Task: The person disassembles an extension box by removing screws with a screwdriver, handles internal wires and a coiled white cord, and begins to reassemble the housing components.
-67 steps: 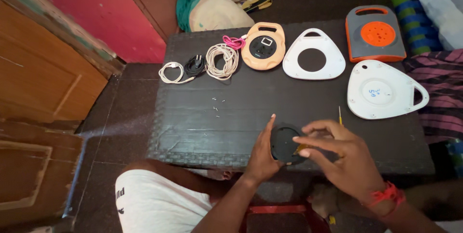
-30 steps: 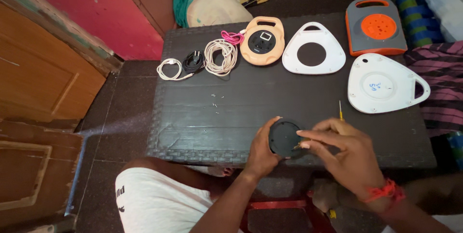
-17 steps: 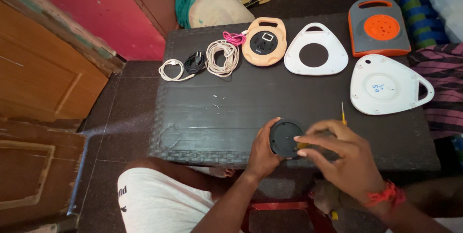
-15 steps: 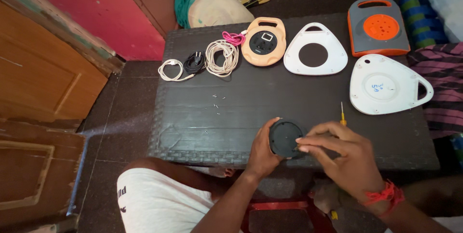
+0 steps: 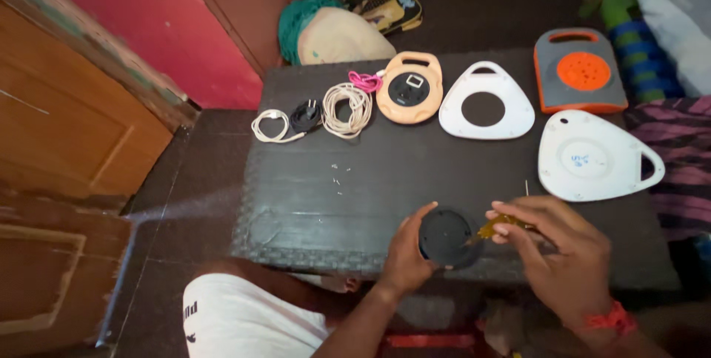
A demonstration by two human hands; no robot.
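My left hand [image 5: 406, 256] grips a round black disc [image 5: 446, 236] by its left edge, just above the near edge of the dark table [image 5: 311, 202]. My right hand [image 5: 563, 254] holds a yellow-handled screwdriver [image 5: 505, 222], its handle end against the disc's right side and its thin metal shaft poking up past my fingers. A red thread band sits on my right wrist.
Along the table's far side lie a white cable coil [image 5: 268, 125], a black plug [image 5: 305, 114], a cream cable coil [image 5: 348, 108], a peach reel case [image 5: 409, 86], a white triangular cover with a round hole [image 5: 486, 101], an orange-grey reel box [image 5: 580, 69] and a solid white triangular cover [image 5: 592, 156]. Small screws [image 5: 338, 179] lie mid-table.
The disc stays in my left hand. My right hand has shifted slightly right and turned, so the yellow screwdriver handle now shows between its fingers at the disc's edge.
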